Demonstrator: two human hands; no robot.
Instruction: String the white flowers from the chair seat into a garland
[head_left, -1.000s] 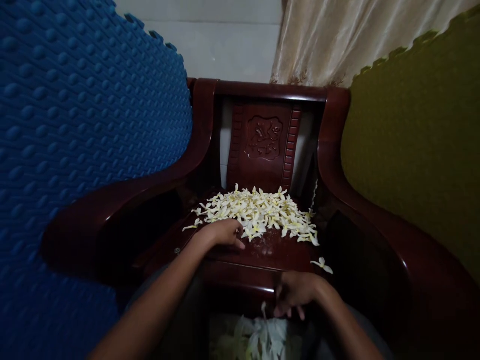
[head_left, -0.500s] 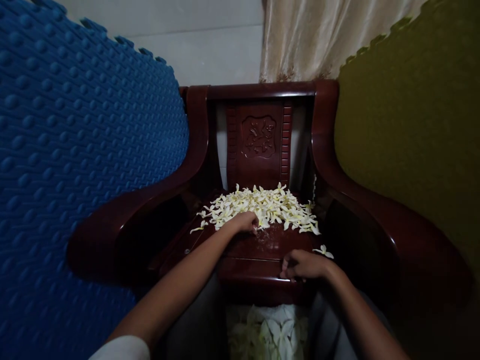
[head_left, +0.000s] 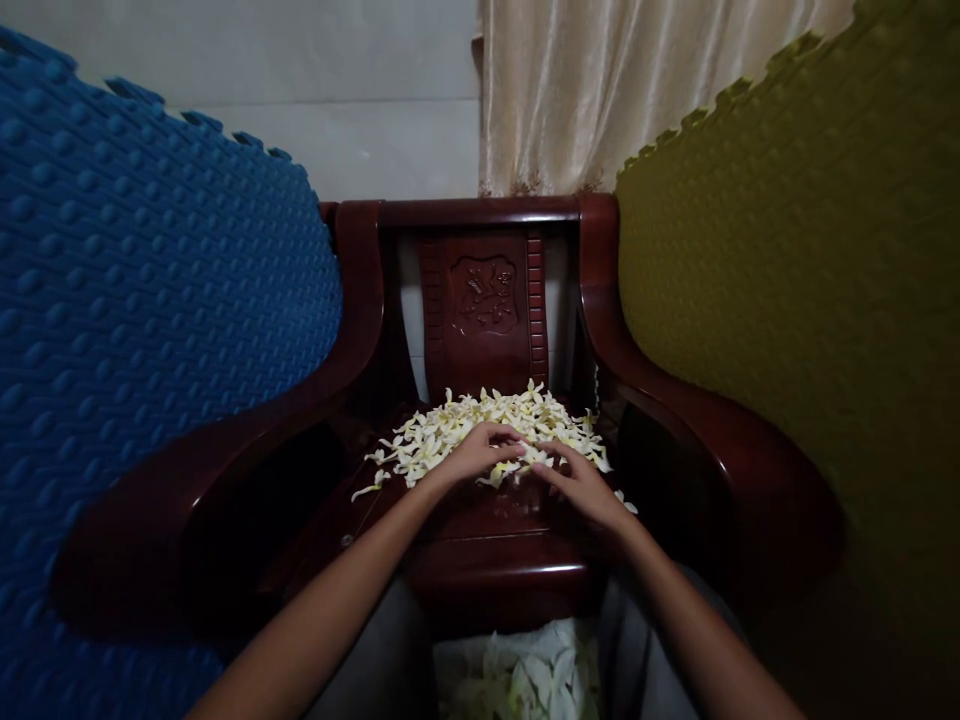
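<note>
White flowers with yellowish centres lie in a pile (head_left: 431, 430) on the seat (head_left: 480, 517) of a dark red wooden chair. My left hand (head_left: 480, 452) reaches to the pile's near edge, its fingers stretched and its thumb apart. Facing it from the right, my right hand (head_left: 583, 484) also has its fingers spread. A few flowers (head_left: 531, 456) show between the two sets of fingertips; neither hand visibly grips one. A single flower (head_left: 624, 502) lies beyond my right wrist, partly hidden. Another loose flower (head_left: 371, 487) rests at the left of the pile.
Below the seat's front edge, between my knees, are more white petals or flowers (head_left: 544, 680) on something pale. Curved armrests (head_left: 247, 450) flank the seat. A blue foam mat (head_left: 165, 270) stands on the left and an olive one (head_left: 750, 270) on the right.
My right hand has moved forward from the seat's front edge to the flowers. My left hand has gone from closed to spread fingers. The view has shifted slightly.
</note>
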